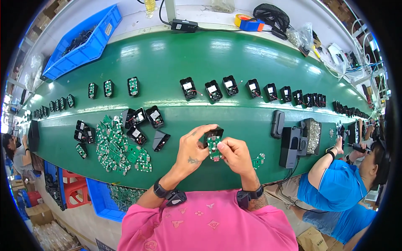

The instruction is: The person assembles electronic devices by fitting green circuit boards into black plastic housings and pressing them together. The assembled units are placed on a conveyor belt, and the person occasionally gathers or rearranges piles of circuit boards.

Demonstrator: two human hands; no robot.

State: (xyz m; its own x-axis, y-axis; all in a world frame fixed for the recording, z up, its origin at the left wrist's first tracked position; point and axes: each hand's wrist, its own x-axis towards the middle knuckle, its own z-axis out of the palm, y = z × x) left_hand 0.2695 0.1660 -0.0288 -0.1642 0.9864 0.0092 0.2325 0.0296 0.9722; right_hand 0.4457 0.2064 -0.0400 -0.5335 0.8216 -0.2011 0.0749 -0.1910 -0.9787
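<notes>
My left hand is closed around a small black plastic housing above the near part of the green table. A green circuit board lies over the open face of this housing. My right hand pinches the board, its thumb pressing on the front. How far the board sits inside the housing I cannot tell. Left of my hands is a heap of green circuit boards, with several open black housings beside it. One loose board rests just right of my right hand.
Along the table runs a row of black housings, some with boards. Black devices and a tray of small metal parts stand right. Blue crates sit far left and below. A co-worker in blue works at right.
</notes>
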